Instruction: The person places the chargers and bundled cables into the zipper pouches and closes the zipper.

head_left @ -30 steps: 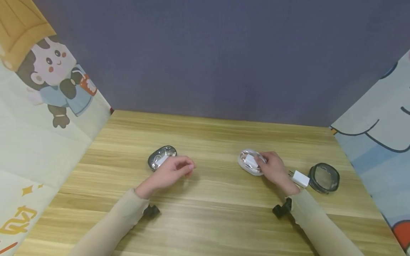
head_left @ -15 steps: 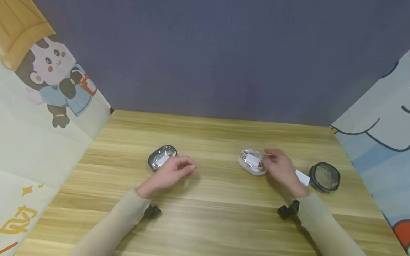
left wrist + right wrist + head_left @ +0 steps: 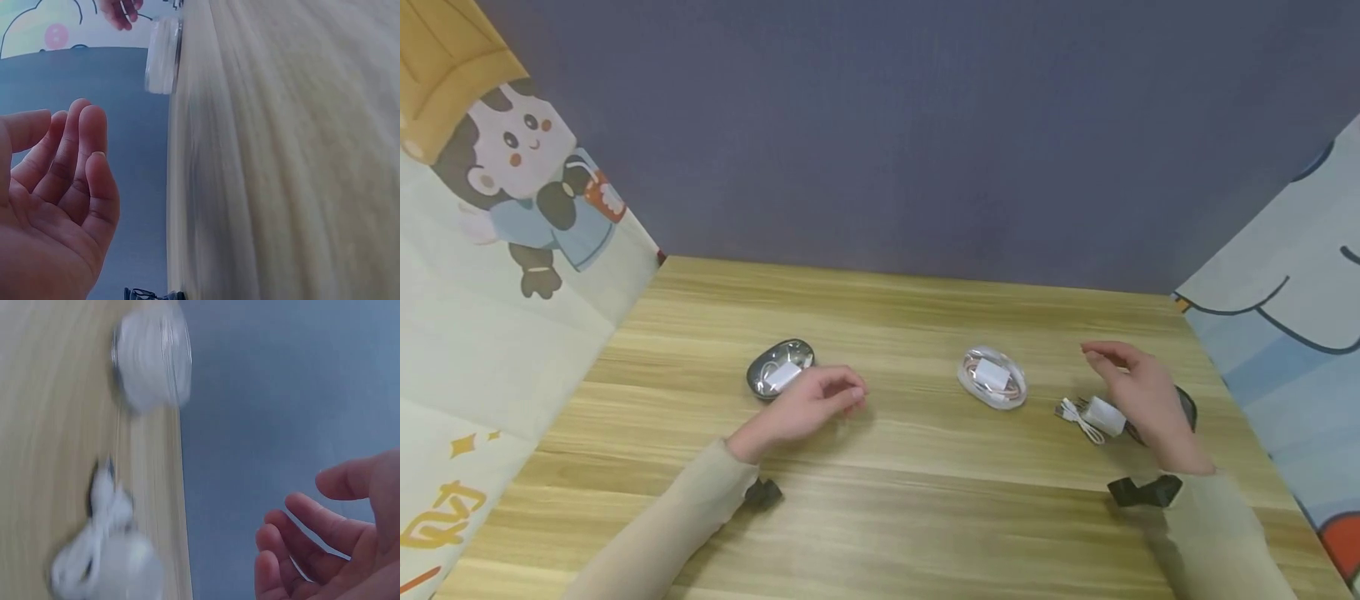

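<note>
Pale yellow-brown wood grain covers a table (image 3: 880, 533), on which two bare hands are held well apart, both empty. The left hand (image 3: 805, 406) has its fingers gently bent and its thumb apart from them in the left wrist view. In the head view it overlaps the near edge of a black oval case (image 3: 755, 375) with a clear top; inside sit a white charger plug (image 3: 784, 376) and a pale cable. Whether hand and case touch, I cannot tell.

Between the hands lies a white oval case (image 3: 1011, 403), also clear-topped, containing another white plug (image 3: 992, 374) and a pinkish cable (image 3: 1012, 387). The right hand (image 3: 1138, 400), fingers loosely curved, thumb separate, is raised near a loose white power adapter (image 3: 1106, 416), with a bundled white USB cable (image 3: 1091, 429) just beside it. Behind this hand, a dark case (image 3: 1187, 406) is mostly hidden.

Beige sleeves (image 3: 658, 525) cover both forearms. A blue-grey panel (image 3: 910, 142) stands behind the table.
</note>
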A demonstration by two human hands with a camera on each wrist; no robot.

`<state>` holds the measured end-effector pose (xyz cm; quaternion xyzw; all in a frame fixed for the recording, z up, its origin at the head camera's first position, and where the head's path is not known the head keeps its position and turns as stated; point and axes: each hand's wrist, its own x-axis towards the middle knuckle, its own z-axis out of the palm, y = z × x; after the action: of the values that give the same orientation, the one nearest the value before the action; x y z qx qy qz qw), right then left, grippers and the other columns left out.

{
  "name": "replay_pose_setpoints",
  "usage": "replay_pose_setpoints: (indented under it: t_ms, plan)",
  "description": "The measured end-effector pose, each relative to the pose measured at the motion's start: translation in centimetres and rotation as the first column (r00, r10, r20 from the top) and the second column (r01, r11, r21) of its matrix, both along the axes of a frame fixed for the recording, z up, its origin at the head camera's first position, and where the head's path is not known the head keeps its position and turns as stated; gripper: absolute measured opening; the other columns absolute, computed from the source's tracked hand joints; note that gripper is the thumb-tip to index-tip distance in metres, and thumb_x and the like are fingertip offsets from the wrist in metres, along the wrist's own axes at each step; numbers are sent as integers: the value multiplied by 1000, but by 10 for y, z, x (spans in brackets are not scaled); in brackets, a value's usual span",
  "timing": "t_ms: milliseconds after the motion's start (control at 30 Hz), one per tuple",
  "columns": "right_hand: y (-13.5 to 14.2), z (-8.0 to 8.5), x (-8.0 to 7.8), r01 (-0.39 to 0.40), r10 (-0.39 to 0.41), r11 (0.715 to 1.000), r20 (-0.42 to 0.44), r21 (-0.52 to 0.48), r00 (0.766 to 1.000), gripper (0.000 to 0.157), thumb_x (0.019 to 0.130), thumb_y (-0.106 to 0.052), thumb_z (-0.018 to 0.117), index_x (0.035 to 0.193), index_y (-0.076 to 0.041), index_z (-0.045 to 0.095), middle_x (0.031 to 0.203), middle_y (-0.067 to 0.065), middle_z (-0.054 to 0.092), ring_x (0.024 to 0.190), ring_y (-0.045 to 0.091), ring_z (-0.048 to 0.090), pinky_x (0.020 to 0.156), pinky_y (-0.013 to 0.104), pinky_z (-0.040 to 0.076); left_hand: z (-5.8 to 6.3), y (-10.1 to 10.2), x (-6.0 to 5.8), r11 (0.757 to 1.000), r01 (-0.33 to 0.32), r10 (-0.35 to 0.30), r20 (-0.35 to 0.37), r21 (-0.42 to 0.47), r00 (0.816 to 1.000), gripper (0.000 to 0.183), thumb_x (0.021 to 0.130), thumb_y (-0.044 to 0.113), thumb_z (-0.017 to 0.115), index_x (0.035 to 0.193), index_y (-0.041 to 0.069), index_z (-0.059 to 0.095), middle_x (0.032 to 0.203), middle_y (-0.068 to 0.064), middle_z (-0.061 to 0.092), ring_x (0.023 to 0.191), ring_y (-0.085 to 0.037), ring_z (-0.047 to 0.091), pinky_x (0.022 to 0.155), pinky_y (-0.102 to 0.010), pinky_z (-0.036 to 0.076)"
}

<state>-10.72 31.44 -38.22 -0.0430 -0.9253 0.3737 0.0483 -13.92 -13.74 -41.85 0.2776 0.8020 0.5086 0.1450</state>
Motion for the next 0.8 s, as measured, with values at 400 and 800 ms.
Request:
replay_pose_setpoints:
  t_ms: [400,800]
  plan:
    - [71,-14,9,139,-140,973,-9,184,990,46,103,-29,51,130,8,55,129,39,50,114,55,47,76,58,45,3,7,-1,1000,11,-11,11,-2,1000,20,101,20,59,108,3,68,92,-10,70,79,-28,66,67,-41,58]
    - [90,-32,10,65,-123,917,125,394,984,72,98,-53,52,132,10,45,124,49,37,113,66,32,92,77,26,5,9,-2,999,41,-41,8,19,999,22,101,20,59,110,1,67,91,-13,70,80,-30,66,72,-41,57]
